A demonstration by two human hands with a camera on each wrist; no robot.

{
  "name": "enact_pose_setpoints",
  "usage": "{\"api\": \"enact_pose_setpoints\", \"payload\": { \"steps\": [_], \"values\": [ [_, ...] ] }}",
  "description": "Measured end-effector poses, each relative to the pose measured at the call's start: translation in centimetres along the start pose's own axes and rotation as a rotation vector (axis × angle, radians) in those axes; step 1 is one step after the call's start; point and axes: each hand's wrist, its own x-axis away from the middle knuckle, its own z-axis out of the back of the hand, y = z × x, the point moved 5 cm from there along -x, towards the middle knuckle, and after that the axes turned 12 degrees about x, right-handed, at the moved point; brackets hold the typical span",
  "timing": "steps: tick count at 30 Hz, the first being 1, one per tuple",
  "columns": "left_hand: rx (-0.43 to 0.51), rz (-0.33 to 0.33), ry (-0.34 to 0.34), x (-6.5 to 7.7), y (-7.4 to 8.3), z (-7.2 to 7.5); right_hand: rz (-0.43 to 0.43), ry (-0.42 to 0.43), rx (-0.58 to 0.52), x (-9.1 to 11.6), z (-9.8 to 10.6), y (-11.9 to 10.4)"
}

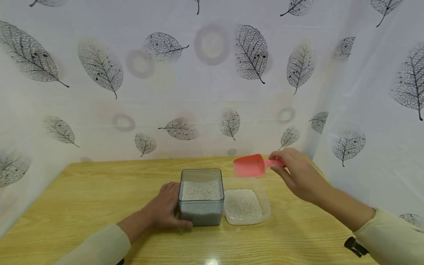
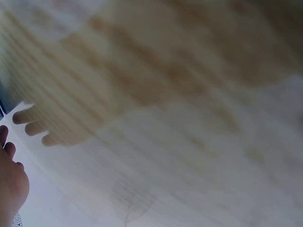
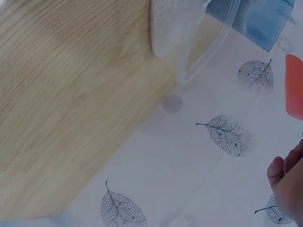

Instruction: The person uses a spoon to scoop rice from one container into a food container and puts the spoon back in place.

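Note:
My right hand (image 1: 298, 176) grips the handle of a red scoop (image 1: 249, 165), raised over the back part of a clear plastic tub (image 1: 266, 209). White rice (image 1: 242, 204) fills much of that tub. Just left of it stands a taller, dark-tinted clear container (image 1: 202, 217), with rice (image 1: 201, 190) inside. My left hand (image 1: 167, 208) rests against this container's left side, thumb along the front and fingers toward the back. In the right wrist view the scoop (image 3: 294, 87) and the fingers show at the right edge. The left wrist view catches only part of the left hand (image 2: 12, 182).
A light wood table (image 1: 99, 198) carries both containers. Behind it and along the sides hangs a pale sheet (image 1: 212, 92) printed with dark leaves. The table's back edge lies a short way behind the containers.

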Motion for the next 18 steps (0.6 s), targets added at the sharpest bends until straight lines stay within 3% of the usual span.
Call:
{"api": "enact_pose_setpoints", "payload": {
  "steps": [5, 13, 18],
  "values": [
    [-0.008, -0.006, 0.008, 0.1, 0.0, 0.0, -0.019, -0.056, -0.044, -1.3, -1.3, -1.6],
    [0.004, -0.02, 0.012, 0.1, 0.2, 0.1, 0.048, -0.101, -0.093, -3.3, -2.9, -4.6],
    [0.002, -0.01, 0.002, 0.1, 0.2, 0.1, 0.059, -0.206, -0.09, -4.3, -3.9, -6.2]
  ]
}}
